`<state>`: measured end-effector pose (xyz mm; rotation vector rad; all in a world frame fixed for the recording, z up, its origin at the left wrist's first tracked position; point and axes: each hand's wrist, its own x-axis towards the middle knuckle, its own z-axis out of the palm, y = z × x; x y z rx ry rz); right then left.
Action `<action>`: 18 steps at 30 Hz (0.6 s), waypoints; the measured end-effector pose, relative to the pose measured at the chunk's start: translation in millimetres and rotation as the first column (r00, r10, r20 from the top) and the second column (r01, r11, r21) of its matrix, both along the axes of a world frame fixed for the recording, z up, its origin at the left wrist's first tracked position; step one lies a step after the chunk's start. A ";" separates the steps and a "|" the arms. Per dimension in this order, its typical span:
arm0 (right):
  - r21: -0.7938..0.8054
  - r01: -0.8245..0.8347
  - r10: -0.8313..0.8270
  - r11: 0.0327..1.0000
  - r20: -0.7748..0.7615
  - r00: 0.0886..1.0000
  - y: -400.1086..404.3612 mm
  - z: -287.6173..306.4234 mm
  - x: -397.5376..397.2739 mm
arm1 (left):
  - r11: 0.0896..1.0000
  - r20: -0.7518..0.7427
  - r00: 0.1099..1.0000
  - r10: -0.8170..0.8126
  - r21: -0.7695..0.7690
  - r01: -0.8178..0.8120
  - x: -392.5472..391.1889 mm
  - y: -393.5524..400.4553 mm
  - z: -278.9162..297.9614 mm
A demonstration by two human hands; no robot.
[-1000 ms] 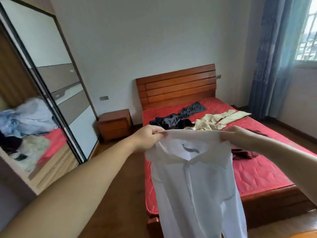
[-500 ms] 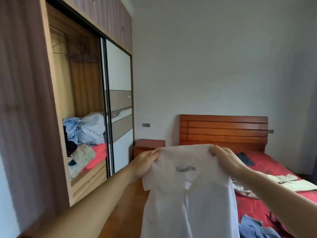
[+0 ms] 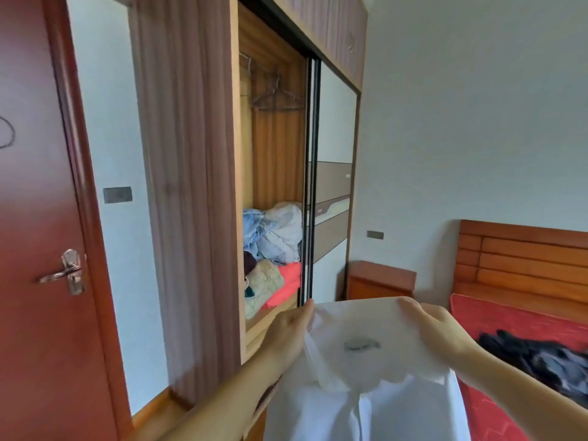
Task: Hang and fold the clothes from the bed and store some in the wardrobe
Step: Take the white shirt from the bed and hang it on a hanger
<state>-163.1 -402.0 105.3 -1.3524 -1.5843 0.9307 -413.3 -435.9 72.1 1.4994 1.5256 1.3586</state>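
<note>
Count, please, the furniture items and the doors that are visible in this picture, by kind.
Wardrobe: 1
Bed: 1
Nightstand: 1
Room door: 1
Sliding wardrobe door: 1
Total: 5

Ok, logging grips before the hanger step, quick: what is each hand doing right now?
Left hand: grips the white shirt at its left shoulder.
Right hand: grips the same shirt at its right shoulder.
</note>
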 end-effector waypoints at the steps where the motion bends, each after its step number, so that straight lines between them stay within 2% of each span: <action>1: 0.011 -0.023 0.023 1.000 0.001 1.000 16.8 -5.6 -11.0 | 1.000 -0.033 0.999 0.013 -0.004 -0.013 -10.6 10.5 -2.8; 4: 0.044 -0.088 0.087 0.995 0.016 0.996 73.1 -23.5 -41.8 | 0.998 -0.153 0.987 0.054 -0.025 -0.058 -43.1 49.6 -5.8; 6: 0.050 -0.140 0.140 0.989 0.015 0.990 113.7 -31.0 -61.5 | 0.996 -0.158 0.985 0.074 -0.045 -0.082 -61.5 80.9 -0.9; 11: -0.034 -0.197 0.188 0.980 -0.186 0.964 210.9 -24.8 -106.5 | 0.989 -0.213 0.969 0.125 -0.054 -0.139 -98.8 158.8 28.7; 14: -0.092 -0.198 0.164 0.976 -0.288 0.943 264.3 -9.2 -136.9 | 0.983 -0.192 0.967 0.169 -0.038 -0.180 -120.2 207.2 42.0; 18: -0.124 -0.198 0.149 0.972 -0.324 0.934 323.0 6.9 -178.3 | 0.975 -0.142 0.966 0.215 -0.024 -0.220 -153.6 269.9 46.1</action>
